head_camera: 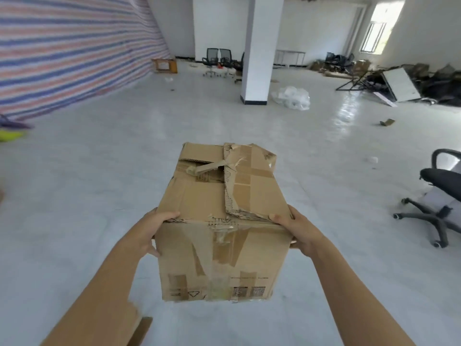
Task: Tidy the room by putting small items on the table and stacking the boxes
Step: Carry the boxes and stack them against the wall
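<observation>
Both hands hold a worn cardboard box [224, 221] up off the white floor [99, 171], centre near. Left hand [152, 231] grips the box's near left corner, thumb on the top edge, fingers curled round the side. Right hand [296, 228] grips the near right corner the same way, thumb on top, fingers wrapped under the side. Box top is torn, flaps ragged, old tape peeling across top and near face. A second bit of cardboard [139, 330] pokes in at the bottom edge, near left, partly cut off. Black office chair [439, 196] at right, near. White pillar [262, 46] centre far, crumpled clear plastic [291, 97] just right of its base. Two more chairs [219, 61] far, left of the pillar. Striped tarp [69, 46] covers the left wall. Pile of junk and a leaning panel [399, 83] far right.
</observation>
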### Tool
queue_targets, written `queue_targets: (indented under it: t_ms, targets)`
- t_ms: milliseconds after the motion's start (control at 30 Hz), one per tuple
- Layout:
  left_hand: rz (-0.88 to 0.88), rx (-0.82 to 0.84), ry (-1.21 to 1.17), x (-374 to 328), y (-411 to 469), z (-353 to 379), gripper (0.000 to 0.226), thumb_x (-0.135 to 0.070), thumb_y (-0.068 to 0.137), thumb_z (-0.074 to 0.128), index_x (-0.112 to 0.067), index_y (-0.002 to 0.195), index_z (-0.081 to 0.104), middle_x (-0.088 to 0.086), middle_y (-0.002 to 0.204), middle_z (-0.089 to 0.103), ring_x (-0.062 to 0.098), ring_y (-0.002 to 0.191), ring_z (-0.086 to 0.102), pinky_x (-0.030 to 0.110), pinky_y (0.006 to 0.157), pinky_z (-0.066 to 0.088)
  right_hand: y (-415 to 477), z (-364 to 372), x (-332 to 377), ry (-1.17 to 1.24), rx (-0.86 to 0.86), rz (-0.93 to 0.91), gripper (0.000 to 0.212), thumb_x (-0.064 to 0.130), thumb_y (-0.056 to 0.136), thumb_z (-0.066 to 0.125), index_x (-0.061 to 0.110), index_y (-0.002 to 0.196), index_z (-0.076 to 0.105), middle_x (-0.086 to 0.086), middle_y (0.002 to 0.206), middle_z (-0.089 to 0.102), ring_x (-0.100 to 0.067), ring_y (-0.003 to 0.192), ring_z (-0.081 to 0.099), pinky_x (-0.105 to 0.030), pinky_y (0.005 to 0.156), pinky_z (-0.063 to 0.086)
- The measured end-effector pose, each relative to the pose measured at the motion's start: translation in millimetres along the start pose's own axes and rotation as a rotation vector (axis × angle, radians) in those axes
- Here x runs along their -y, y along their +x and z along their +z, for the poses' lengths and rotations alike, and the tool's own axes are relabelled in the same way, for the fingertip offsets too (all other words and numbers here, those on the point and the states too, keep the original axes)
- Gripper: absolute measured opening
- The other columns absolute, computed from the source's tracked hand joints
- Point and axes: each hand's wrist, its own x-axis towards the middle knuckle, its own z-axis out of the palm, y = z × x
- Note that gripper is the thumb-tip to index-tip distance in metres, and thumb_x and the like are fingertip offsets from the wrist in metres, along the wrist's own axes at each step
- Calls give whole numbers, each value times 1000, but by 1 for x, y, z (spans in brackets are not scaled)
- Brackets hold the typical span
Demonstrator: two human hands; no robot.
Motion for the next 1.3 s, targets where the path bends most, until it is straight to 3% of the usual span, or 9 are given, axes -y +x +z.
queue_targets:
  t_ms: [100, 267, 400, 567, 767, 1000, 1133, 1233, 1300]
  targets:
    - [72, -126, -78, -10, -59, -47, 34, -31, 87, 62, -21, 118, 52, 3, 119, 51, 30, 115, 47, 65, 92, 42, -25, 32, 48, -20, 96, -117, 48, 35, 83, 66, 36, 127, 46, 7, 115, 60, -17, 101, 57, -36, 86, 47]
    - [148, -304, -176, 3, -142, -127, 22, -29, 89, 58, -17, 107, 57, 2, 104, 54, 30, 107, 48, 65, 89, 45, -73, 104, 97, -26, 246, -246, 48, 35, 82, 67, 37, 125, 45, 9, 112, 61, -11, 94, 57, -31, 76, 46]
    - [166, -459, -281, 27, -204, -202, 24, -26, 89, 55, -16, 111, 57, 6, 113, 49, 30, 103, 47, 63, 83, 47, -110, 181, 130, -81, 435, -315, 40, 31, 85, 65, 41, 119, 47, 14, 104, 61, -10, 93, 58, -31, 79, 46]
    - [154, -642, -374, 72, -285, -296, 7, -22, 91, 49, -18, 88, 54, 4, 97, 46, 26, 87, 48, 64, 85, 46, -156, 310, 153, -160, 632, -321, 41, 30, 85, 64, 35, 124, 50, 9, 105, 63, -13, 88, 59, -28, 67, 45]
    - [28, -894, -451, 159, -375, -381, 8, -22, 89, 51, -16, 85, 54, 5, 96, 46, 25, 85, 48, 59, 79, 49, -224, 475, 107, -219, 871, -225, 59, 32, 85, 60, 34, 139, 36, 4, 126, 57, -14, 92, 58, -28, 64, 42]
    - [-147, -1174, -644, 288, -454, -398, 17, -25, 75, 55, -12, 85, 54, 7, 91, 46, 26, 84, 43, 52, 74, 50, -306, 603, 21, -389, 1178, -98, 61, 22, 90, 58, 35, 143, 30, 12, 105, 58, -10, 86, 58, -28, 61, 41]
    - [-240, -1305, -749, 324, -474, -416, 11, -18, 87, 48, -11, 87, 57, 7, 90, 47, 27, 84, 45, 58, 77, 49, -336, 669, -1, -522, 1302, -69, 49, 22, 89, 57, 35, 134, 40, 12, 98, 58, -11, 83, 56, -28, 62, 40]
    - [-297, -1413, -840, 342, -483, -433, 10, -17, 87, 49, -10, 86, 56, 7, 89, 46, 26, 81, 45, 60, 77, 49, -358, 723, -9, -614, 1409, -73, 18, 19, 91, 55, 35, 99, 53, 9, 90, 58, -12, 77, 54, -27, 61, 40]
    - [-331, -1480, -891, 350, -488, -446, 8, -16, 87, 49, -11, 85, 55, 7, 87, 45, 25, 77, 45, 59, 77, 49, -372, 758, -14, -634, 1486, -74, 26, 20, 90, 56, 35, 111, 54, 8, 91, 59, -12, 78, 55, -26, 61, 40]
